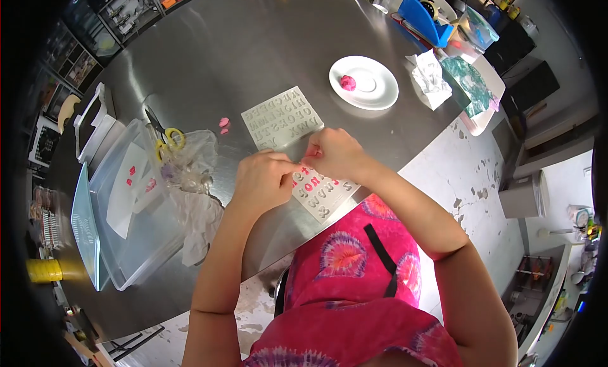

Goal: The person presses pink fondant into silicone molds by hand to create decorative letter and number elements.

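At the table's left, a clear tub (134, 250) holds a white sheet (119, 205) bearing pink pieces (132, 170). The left hand (263, 180) bends over the near letter mold (324, 207) — pink fills some cavities — beside the curled right hand (339, 155); what either grips, I cannot tell. Rightward, a white plate (381, 81) carries a pink lump (348, 82).

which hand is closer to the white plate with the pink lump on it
Right. The right hand is on the near side of the white plate, not touching it; the left hand is farther off, to the left and nearer the body.
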### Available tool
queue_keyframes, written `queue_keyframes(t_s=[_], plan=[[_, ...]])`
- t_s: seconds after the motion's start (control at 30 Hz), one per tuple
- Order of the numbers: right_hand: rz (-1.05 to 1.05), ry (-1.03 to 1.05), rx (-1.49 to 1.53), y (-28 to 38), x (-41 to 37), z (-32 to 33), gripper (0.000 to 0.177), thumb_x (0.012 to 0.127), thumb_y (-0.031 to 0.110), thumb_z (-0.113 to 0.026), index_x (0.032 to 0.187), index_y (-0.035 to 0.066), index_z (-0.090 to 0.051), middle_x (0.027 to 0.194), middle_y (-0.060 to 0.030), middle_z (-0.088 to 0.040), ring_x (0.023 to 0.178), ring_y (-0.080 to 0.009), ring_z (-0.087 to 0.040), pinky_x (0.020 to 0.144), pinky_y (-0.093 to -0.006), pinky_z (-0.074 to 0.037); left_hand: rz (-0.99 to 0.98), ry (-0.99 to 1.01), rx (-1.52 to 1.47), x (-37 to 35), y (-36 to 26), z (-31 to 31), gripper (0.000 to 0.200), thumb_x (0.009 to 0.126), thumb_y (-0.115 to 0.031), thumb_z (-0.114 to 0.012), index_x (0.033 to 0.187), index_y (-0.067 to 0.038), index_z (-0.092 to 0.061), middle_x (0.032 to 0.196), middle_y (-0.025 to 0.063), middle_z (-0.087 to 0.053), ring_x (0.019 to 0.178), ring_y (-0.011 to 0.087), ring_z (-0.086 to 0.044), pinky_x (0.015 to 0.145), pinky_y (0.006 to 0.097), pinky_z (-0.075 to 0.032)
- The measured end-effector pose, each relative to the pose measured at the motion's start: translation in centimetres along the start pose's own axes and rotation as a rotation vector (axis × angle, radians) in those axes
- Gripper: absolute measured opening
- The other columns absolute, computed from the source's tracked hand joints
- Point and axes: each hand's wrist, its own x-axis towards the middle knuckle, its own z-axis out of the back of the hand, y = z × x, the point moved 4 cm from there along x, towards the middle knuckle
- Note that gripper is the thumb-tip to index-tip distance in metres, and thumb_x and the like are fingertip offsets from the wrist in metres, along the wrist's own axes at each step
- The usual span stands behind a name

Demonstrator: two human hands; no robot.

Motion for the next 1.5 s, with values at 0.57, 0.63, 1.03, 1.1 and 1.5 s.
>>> queue_keyframes(t_s=[0.57, 0.63, 1.03, 1.1, 1.5], plan=[[0.062, 0.062, 0.026, 1.1, -0.4, -0.4, 0.008, 0.074, 0.011, -0.063, 0.074, 0.004, -0.063, 0.071, -0.0123, -0.065, 0.069, -0.0313, -0.064, 0.063, -0.0397, -0.051, 0.305, 0.069, -0.249, -0.2, 1.4, -0.1, 0.024, 0.071, -0.005, -0.065, 0.093, -0.011, -0.058, 0.073, -0.0001, -0.071, 0.059, 0.0199, -0.064, 0.059, 0.0336, -0.048], [0.027, 0.057, -0.007, 1.1, -0.8, -0.8, 0.007, 0.074, 0.010, -0.064, 0.074, 0.003, -0.063, 0.070, -0.0123, -0.065, 0.069, -0.0312, -0.064, 0.063, -0.0397, -0.050, 0.318, 0.090, -0.260, 0.0, 1.5, 0.0, 0.024, 0.072, -0.006, -0.065, 0.094, -0.012, -0.058, 0.073, -0.0006, -0.071, 0.059, 0.0195, -0.064, 0.059, 0.0337, -0.048], [-0.034, 0.163, 0.078, 1.3, -0.5, -0.5, 0.011, 0.075, 0.014, -0.066, 0.074, 0.003, -0.062, 0.073, -0.0118, -0.065, 0.066, -0.0301, -0.064, 0.061, -0.0384, -0.050, 0.272, -0.040, -0.284, -0.3, 2.0, -0.7, 0.022, 0.070, -0.007, -0.070, 0.090, -0.010, -0.059, 0.062, 0.0015, -0.066, 0.049, 0.0176, -0.058, 0.050, 0.0298, -0.043], [0.216, -0.001, -0.170, 1.6, -0.7, -1.2, 0.016, 0.077, 0.018, -0.067, 0.078, 0.002, -0.064, 0.073, -0.0142, -0.065, 0.067, -0.0282, -0.065, 0.062, -0.0379, -0.050, 0.286, -0.027, -0.284, -0.3, 1.9, -0.7, 0.023, 0.070, -0.007, -0.070, 0.090, -0.010, -0.059, 0.062, 0.0017, -0.066, 0.050, 0.0178, -0.059, 0.050, 0.0297, -0.043], [0.189, 0.016, -0.111, 1.4, -0.4, -1.3, 0.018, 0.074, 0.017, -0.068, 0.081, 0.001, -0.067, 0.075, -0.0149, -0.065, 0.067, -0.0276, -0.065, 0.062, -0.0372, -0.050, 0.321, -0.009, -0.296, -0.3, 2.1, -0.4, 0.025, 0.070, -0.008, -0.072, 0.091, -0.008, -0.058, 0.065, 0.0030, -0.068, 0.050, 0.0172, -0.061, 0.050, 0.0288, -0.044]])
